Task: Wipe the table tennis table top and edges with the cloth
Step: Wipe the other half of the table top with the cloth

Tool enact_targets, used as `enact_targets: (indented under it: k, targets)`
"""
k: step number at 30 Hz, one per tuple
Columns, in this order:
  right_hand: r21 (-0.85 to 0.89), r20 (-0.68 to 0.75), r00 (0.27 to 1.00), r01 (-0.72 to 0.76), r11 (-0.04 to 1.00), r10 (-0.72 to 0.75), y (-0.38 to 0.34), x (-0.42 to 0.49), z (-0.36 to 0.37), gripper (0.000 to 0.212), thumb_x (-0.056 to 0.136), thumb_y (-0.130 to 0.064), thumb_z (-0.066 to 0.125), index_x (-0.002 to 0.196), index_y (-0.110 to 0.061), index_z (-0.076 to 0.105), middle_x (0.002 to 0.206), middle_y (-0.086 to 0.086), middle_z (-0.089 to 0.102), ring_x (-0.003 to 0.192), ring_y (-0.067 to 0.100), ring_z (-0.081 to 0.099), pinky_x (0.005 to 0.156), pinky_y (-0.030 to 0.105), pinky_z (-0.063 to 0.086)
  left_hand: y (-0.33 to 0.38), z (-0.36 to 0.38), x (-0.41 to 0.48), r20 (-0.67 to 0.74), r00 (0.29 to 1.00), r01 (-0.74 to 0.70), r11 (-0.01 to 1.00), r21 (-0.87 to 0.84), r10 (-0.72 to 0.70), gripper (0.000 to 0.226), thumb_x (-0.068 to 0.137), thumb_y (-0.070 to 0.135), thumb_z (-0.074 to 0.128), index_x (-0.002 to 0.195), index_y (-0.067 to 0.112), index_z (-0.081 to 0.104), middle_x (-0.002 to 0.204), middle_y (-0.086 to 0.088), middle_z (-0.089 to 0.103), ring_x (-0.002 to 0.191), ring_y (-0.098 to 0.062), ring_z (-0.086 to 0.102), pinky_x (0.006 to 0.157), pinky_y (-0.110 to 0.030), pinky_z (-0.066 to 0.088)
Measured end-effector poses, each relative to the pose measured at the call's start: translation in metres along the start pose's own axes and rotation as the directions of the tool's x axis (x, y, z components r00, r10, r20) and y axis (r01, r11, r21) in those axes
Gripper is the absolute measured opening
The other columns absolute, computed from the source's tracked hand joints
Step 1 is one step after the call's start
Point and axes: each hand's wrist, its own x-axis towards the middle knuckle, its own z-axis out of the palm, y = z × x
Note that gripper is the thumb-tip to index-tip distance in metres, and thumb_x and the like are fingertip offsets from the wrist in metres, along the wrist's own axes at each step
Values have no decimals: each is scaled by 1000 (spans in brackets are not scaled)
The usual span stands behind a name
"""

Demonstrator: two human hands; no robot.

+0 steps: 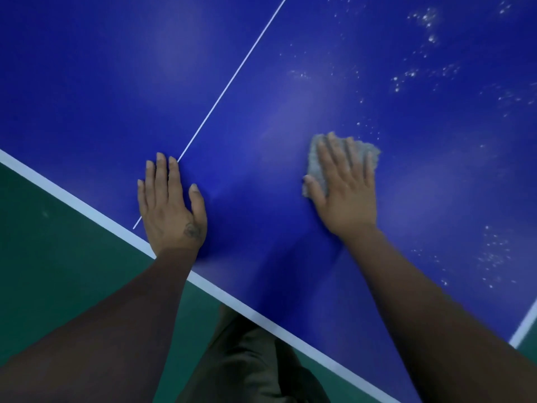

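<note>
Right hand (pixel 344 184): fingers straight and spread, palm pressing flat on the grey cloth (pixel 318 167); nothing curled round it. Cloth lies on the blue table top (pixel 290 68), right of the thin white centre line (pixel 232 80). Left hand (pixel 170 205): flat, fingers straight, resting on the top beside the white edge band (pixel 72 200), holding nothing. White specks (pixel 427 24) scattered beyond the cloth. Green floor (pixel 58 257) below.

- The table (pixel 290 68) top is seen as a smooth, hard blue surface with a soft sheen, on which pale reflections are carried.
- The cloth (pixel 318 170) is seen as grey, rough, nubbly fabric.
- White powdery specks (pixel 427 18) are scattered towards the right edge.
- The border (pixel 87 211) is painted flat white.
- The floor (pixel 58 257) is seen as green and matt.
</note>
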Motion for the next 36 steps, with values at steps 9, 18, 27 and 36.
enact_targets:
  k: [9, 18, 27, 36]
  targets:
    - [-7, 42, 999, -25, 1000, 25, -31, -74, 7, 70, 113, -54, 29, 172, -18, 15, 180, 1, 9, 166, 30, 5, 131, 63, 8, 24, -1, -23, 95, 992, 79, 996, 48, -83, 63, 116, 36, 21, 172, 8, 16, 181, -9, 9, 168, -28, 3, 136, -52, 6]
    - [-75, 78, 995, 65, 995, -59, 98, -155, -13, 70, 112, -57, 32, 170, -18, 25, 178, 2, 20, 165, 31, 14, 130, 64, 16, 81, 16, -100, 58, 990, 121, 990, 76, -126, 61, 117, 36, 23, 172, 12, 17, 181, -9, 10, 168, -30, 4, 135, -54, 8]
    - [-20, 7, 973, -229, 973, 229, 14, -126, 5, 70, 111, -53, 34, 171, -18, 21, 179, 5, 15, 166, 34, 9, 130, 66, 5, 82, 19, -100, 5, 994, 108, 992, 58, -109, 59, 117, 33, 25, 171, 12, 23, 180, -10, 14, 168, -31, 8, 135, -53, 9]
    - [44, -42, 993, 113, 993, -112, 15, -112, 16, 68, 111, -59, 38, 168, -24, 30, 176, -3, 26, 164, 26, 18, 128, 63, 19, 82, 20, -101, -25, 995, 100, 994, 42, -99, 59, 116, 33, 28, 171, 12, 26, 180, -10, 16, 168, -30, 9, 135, -53, 8]
